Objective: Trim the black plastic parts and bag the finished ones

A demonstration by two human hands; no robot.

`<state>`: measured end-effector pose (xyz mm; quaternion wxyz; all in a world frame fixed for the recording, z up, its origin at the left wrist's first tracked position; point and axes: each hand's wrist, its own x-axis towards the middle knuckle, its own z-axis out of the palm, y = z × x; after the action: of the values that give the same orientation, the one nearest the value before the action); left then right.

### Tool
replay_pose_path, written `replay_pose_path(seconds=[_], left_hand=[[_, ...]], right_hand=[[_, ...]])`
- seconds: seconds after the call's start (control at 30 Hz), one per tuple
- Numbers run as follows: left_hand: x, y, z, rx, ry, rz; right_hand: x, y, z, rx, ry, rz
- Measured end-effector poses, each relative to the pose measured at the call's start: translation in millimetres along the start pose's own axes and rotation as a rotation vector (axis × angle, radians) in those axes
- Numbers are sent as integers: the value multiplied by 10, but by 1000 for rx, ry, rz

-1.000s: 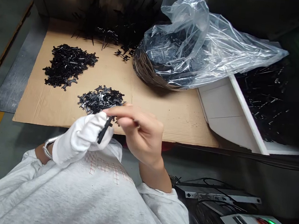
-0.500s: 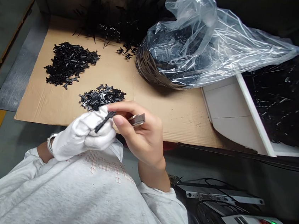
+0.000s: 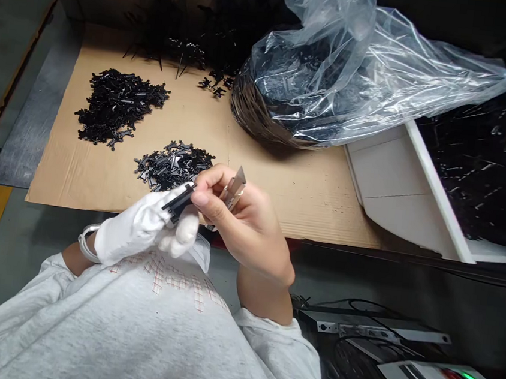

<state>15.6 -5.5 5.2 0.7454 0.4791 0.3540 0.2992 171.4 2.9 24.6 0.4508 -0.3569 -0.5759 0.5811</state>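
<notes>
My left hand (image 3: 144,229) wears a white glove and is closed around a small black plastic part (image 3: 178,201), held just above the front edge of the cardboard sheet (image 3: 306,195). My bare right hand (image 3: 244,225) pinches the top end of the same part with thumb and forefinger. A small metal blade (image 3: 234,186) sticks up between its other fingers. Right behind my hands lies a small pile of black parts (image 3: 173,164). A larger pile of black parts (image 3: 117,103) lies further back to the left.
A clear plastic bag (image 3: 360,74) lines a dark basket full of black parts at the back right. A white tray wall (image 3: 434,184) borders a bin of black pieces on the right. A machine panel with a green light (image 3: 468,378) sits lower right.
My right hand turned so the metal blade, hidden a second ago, now points upward. The black part rotated from hanging down to lying nearly level. Both hands drifted slightly right.
</notes>
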Motion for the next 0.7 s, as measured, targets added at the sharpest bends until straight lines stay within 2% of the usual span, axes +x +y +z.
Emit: replay_pose_path(seconds=[0.07,0.17,0.23,0.37,0.5,0.7], left_hand=[[15,-15,-55,33,3,9],[27,-17,-139,112,158,71],[16,1,-167,103,218,84],[6,88,-131,139,194,44],[46,145,-69,275,272,106],[8,99,-39,243,377,106]], right_hand=[[-7,-2,-18,-21,19,-1],[-17,3,-43,-75,65,-9],[-18,7,-47,-107,72,-11],[-30,35,-41,-241,75,-28],[-103,140,-70,-381,109,-191],[-209,295,-82,-661,153,-422]])
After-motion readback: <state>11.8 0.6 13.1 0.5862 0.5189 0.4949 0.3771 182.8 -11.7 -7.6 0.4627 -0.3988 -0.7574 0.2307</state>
